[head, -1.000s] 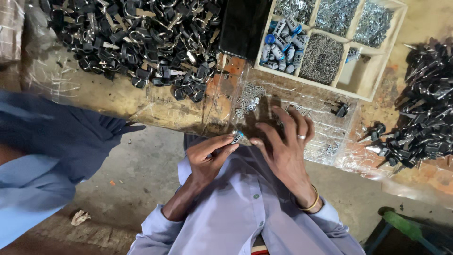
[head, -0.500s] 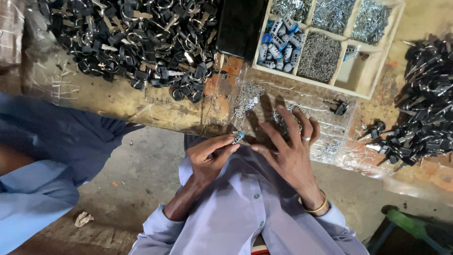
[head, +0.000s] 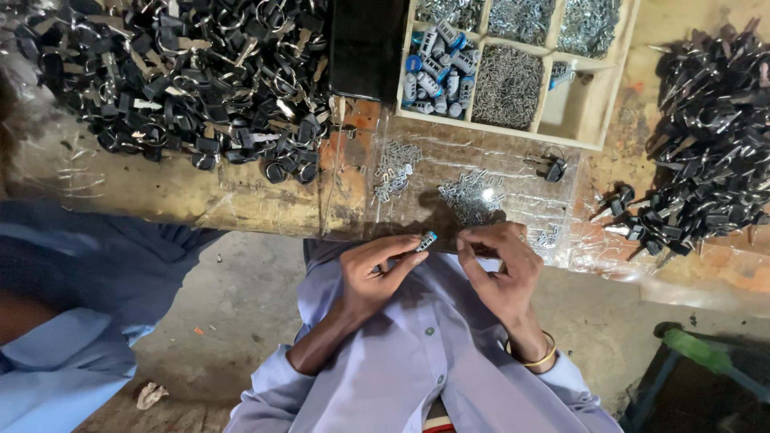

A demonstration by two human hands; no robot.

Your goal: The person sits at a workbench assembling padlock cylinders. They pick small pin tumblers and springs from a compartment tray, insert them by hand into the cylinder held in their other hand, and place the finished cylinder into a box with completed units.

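Note:
My left hand (head: 375,271) pinches a small silver-and-blue lock cylinder (head: 425,240) between thumb and fingers, just off the bench's front edge. My right hand (head: 499,269) is right beside it, fingertips pinched together near the cylinder's end as if on a tiny metal piece too small to make out. Just beyond both hands, loose little metal pins (head: 472,195) lie on clear plastic sheeting. A second small heap of pins (head: 395,170) lies left of that.
A wooden divided tray (head: 603,96) holds blue cylinders (head: 437,68) and several compartments of small metal parts. Big heaps of black-headed keys sit at the back left (head: 184,80) and right (head: 714,144). Another person in blue (head: 72,321) is at my left.
My right hand has drawn back from the pins on the plastic, where its fingers were spread, and closed into a pinch next to the cylinder. The left hand has stayed holding the cylinder.

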